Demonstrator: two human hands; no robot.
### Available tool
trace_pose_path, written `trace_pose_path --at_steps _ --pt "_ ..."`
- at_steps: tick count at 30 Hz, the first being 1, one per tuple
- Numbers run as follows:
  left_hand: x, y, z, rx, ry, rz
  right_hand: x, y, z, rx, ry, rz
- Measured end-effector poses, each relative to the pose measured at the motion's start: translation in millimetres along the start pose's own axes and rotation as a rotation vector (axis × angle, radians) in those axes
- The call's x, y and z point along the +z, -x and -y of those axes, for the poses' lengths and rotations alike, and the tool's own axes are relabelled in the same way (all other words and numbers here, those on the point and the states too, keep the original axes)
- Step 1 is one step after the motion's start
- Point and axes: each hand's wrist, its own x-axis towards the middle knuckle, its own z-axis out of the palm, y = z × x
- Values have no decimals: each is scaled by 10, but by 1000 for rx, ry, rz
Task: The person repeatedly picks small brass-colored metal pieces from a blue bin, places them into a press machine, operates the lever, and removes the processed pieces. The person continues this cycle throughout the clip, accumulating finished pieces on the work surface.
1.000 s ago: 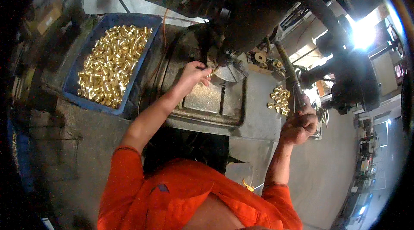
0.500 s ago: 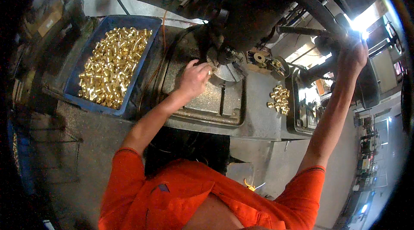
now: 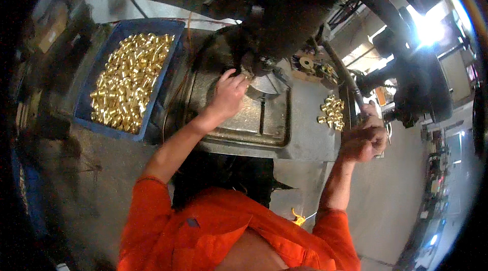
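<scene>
A: Fingers?
B: Your left hand's (image 3: 229, 92) look narrow at the fixture (image 3: 265, 86); can't tell if gripping; your right hand (image 3: 364, 140) wraps the lever (image 3: 347, 74) end, probably for leverage.
A: Brass parts (image 3: 133, 78)?
B: Bin (image 3: 162, 75) left, pile (image 3: 332, 112) right; likely for your reach.

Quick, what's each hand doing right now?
Left hand: beside the round metal fixture; holding anything, cannot be told.
Right hand: closed around the lever.
</scene>
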Motion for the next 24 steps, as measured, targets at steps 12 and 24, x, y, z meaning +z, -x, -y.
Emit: trace_pose_path --at_steps 12,24 --pt "-142 -129 -58 27 -70 60 88 -165 122 173 41 -349" --pt "-205 -136 -883 307 136 184 664 1183 95 567 458 528"
